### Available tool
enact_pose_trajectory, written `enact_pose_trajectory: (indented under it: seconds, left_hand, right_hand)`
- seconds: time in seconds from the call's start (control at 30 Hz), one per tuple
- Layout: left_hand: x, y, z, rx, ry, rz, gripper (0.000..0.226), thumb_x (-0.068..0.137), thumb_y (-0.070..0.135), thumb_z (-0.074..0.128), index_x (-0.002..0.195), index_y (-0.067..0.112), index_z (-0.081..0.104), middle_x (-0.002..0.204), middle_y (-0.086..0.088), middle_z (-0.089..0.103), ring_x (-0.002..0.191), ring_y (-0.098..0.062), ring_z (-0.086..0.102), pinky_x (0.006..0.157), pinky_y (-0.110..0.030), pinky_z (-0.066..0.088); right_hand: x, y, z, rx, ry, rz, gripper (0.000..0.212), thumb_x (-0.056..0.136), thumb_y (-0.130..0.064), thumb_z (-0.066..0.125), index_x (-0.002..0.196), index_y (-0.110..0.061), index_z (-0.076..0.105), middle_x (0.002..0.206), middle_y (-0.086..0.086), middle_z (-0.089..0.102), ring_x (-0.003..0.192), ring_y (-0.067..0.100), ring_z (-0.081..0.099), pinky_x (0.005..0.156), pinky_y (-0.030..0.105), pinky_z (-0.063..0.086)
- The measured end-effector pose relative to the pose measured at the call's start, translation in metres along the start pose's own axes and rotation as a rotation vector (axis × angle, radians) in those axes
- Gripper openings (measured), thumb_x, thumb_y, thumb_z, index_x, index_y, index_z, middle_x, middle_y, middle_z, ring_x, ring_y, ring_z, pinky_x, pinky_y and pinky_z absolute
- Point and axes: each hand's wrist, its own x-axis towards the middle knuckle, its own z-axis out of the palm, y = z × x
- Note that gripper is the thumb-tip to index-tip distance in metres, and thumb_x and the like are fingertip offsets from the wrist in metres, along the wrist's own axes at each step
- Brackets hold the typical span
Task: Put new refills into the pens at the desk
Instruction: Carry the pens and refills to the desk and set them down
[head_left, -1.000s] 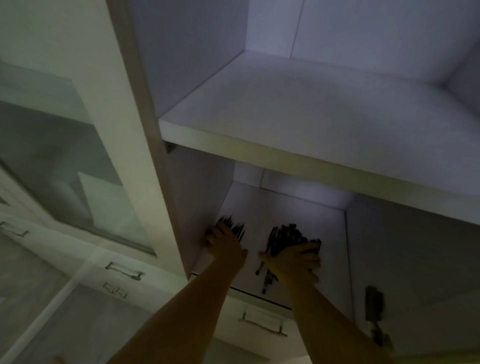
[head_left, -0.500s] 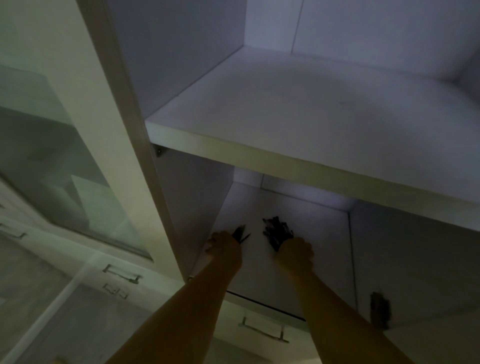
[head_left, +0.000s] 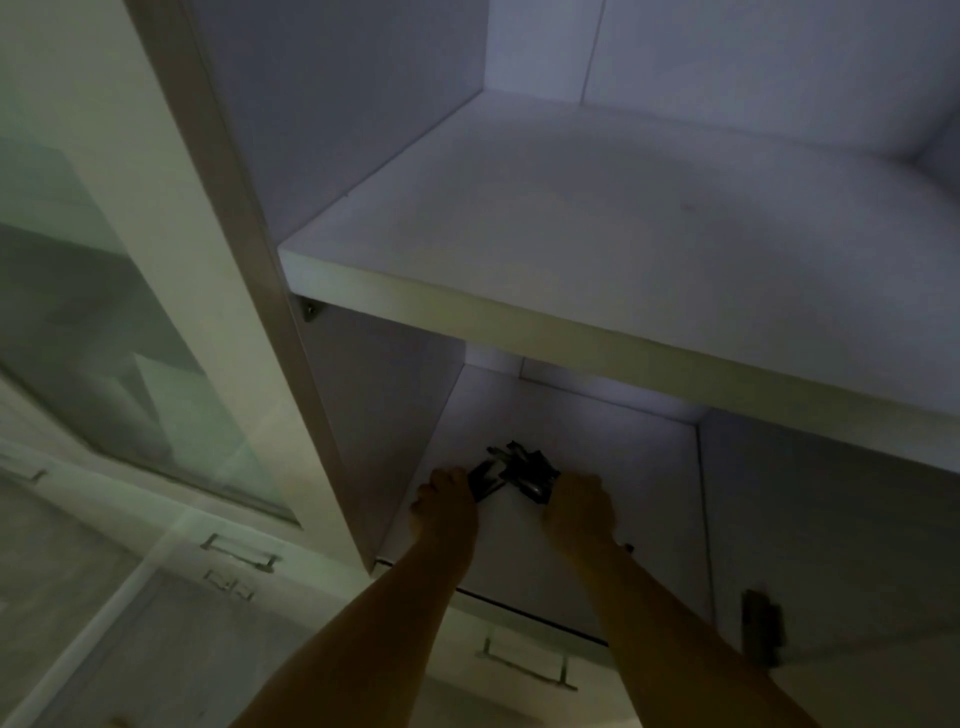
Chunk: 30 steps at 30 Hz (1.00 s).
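In a dim white cabinet, both my arms reach into the lower compartment (head_left: 623, 467). A dark bunch of pens (head_left: 514, 470) sits between my hands, just above the compartment floor. My left hand (head_left: 447, 506) grips the bunch's left end, its fingers curled round the dark shafts. At the right end, my right hand (head_left: 579, 506) grips the bunch with curled fingers. The two hands are close together with the pens bridging them. Single pens or refills are too dark to tell apart.
A thick white shelf board (head_left: 571, 332) juts out just above my hands. A glass-fronted door (head_left: 130, 338) stands to the left. Below are drawers with metal handles (head_left: 524, 662), and a hinge (head_left: 761, 626) sits on the panel at the right.
My hands have moved toward each other, each with a bunch of dark pens. The loose pens on the floor are gathered into one bunch. The view has tilted slightly.
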Motion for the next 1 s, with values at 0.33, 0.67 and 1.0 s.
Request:
enact_pose_trajectory:
  seconds: [0.33, 0.67, 1.0]
  left_hand:
    - [-0.025, -0.022, -0.004, -0.587, -0.108, -0.118, 0.047, 0.103, 0.033, 0.022, 0.134, 0.006, 0.045, 0.132, -0.015, 0.052, 0.12, -0.028, 0.049, 0.104, -0.034, 0.032]
    - [-0.161, -0.131, 0.032, -0.955, -0.019, -0.19, 0.021, 0.101, 0.029, 0.037, 0.096, 0.01, 0.045, 0.07, -0.003, 0.054, 0.053, -0.01, 0.049, 0.048, -0.021, 0.039]
    - [-0.298, -0.303, 0.09, -1.131, 0.103, -0.864, 0.032, 0.101, 0.026, 0.039, 0.116, 0.002, 0.052, 0.096, -0.016, 0.062, 0.076, -0.026, 0.058, 0.071, -0.034, 0.049]
  right_hand:
    - [-0.018, 0.003, 0.002, 0.397, -0.078, -0.072, 0.03, 0.093, -0.016, 0.056, 0.122, -0.01, 0.058, 0.103, 0.01, 0.065, 0.08, 0.021, 0.062, 0.058, 0.023, 0.045]
    - [-0.142, -0.052, 0.061, 0.805, -0.362, -0.127, 0.005, 0.084, -0.011, 0.063, 0.08, -0.011, 0.061, 0.065, 0.002, 0.066, 0.047, 0.005, 0.058, 0.049, 0.021, 0.048]
    - [-0.247, -0.122, 0.174, 0.532, -0.56, -0.299, 0.001, 0.084, -0.005, 0.062, 0.084, -0.004, 0.062, 0.059, 0.003, 0.061, 0.045, 0.007, 0.054, 0.044, 0.019, 0.043]
